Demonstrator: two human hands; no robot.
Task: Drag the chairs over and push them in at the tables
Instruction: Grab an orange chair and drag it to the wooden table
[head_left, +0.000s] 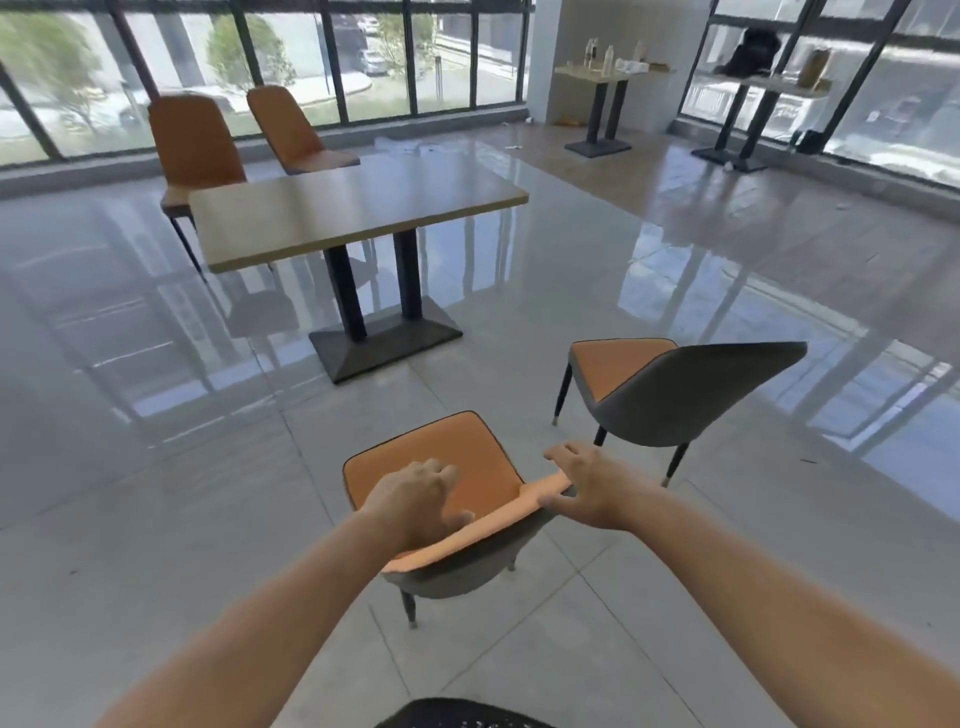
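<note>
A dark speckled shape (457, 716) is cut off at the bottom edge and cannot be identified. My left hand (415, 499) lies over the top rim of the nearest chair (467, 452) with its fingers draped forward. The palm hides the contact, so I cannot tell whether it grips. My right hand (587, 488) is spread, thumb on the rim's end, clasping nothing. This chair stands well short of the bench (353, 213). A second chair (675, 400) stands to its right. The floor (156, 467) is glossy tile. The window wall (291, 52) beyond is blurred.
</note>
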